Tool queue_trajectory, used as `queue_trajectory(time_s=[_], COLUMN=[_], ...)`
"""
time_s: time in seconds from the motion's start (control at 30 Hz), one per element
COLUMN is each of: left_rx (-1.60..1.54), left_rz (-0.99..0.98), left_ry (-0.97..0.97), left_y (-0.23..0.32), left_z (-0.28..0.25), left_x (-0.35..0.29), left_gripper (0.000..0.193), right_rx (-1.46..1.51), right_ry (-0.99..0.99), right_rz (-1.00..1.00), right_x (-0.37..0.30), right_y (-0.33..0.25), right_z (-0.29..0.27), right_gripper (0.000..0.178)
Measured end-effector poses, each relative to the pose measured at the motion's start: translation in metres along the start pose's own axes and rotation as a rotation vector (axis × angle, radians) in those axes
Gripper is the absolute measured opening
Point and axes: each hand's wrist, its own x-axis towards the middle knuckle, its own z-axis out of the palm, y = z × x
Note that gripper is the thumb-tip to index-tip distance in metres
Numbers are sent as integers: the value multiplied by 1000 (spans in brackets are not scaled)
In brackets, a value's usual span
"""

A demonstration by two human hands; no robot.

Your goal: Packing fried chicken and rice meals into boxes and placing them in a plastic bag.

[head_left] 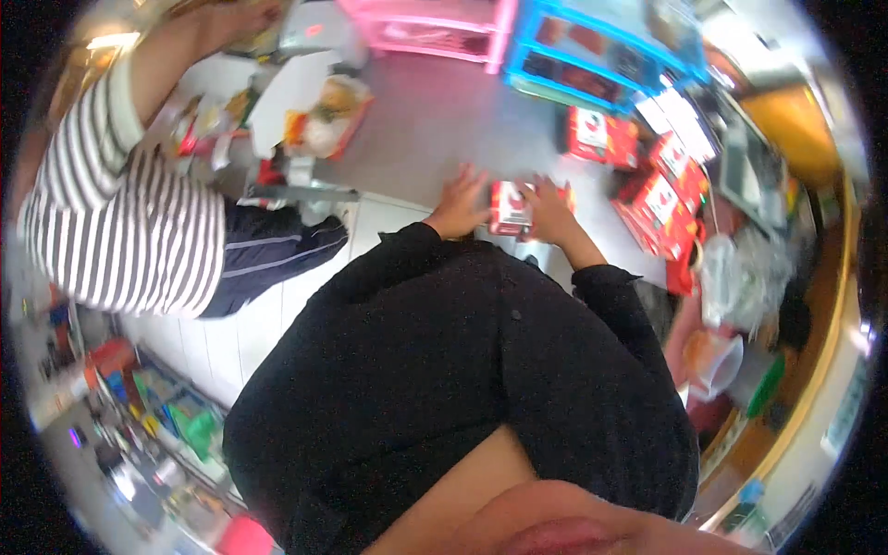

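A small red-and-white box (507, 211) stands on the grey tabletop close in front of me. From its right side my right hand (553, 215) grips it, with fingers reaching over its top face. At the box's left edge is my left hand (459, 205), its fingers spread and slightly blurred. Whether the left thumb touches the box I cannot tell. Similar red boxes are to the right: one group (601, 137) lies farther back, and a larger pile (661, 203) sits at the table's right side.
Pink shelving (435, 37) and a blue rack (601, 60) stand at the back of the grey table (398, 120). A person in a striped shirt (129, 222) reaches across at the left. An open carton (324, 120) is near them. Clear plastic bags (749, 277) hang at the right.
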Motion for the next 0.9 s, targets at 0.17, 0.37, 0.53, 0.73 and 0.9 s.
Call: queue_trajectory(time_s=[0.17,0.37,0.53,0.73,0.9], left_rx=[-1259,-761,-42,-473,-282], left_rz=[-736,-1108,-825,-831,-549], left_ry=[1421,879,729,550,290], left_y=[-182,-232,-259,-102,-68], left_z=[-37,-112,-34,-30,-6], left_x=[-51,-50,-72,-86,-68], left_gripper=[56,46,43,43,44], right_rx=[35,106,-72,101,799], right_ry=[19,-5,287,231,-145], right_rz=[15,-14,9,-62,409], right_x=[23,47,91,102,80], right_y=[6,44,106,68,19], right_z=[2,-45,-89,-41,43], right_gripper=[100,95,91,61,55])
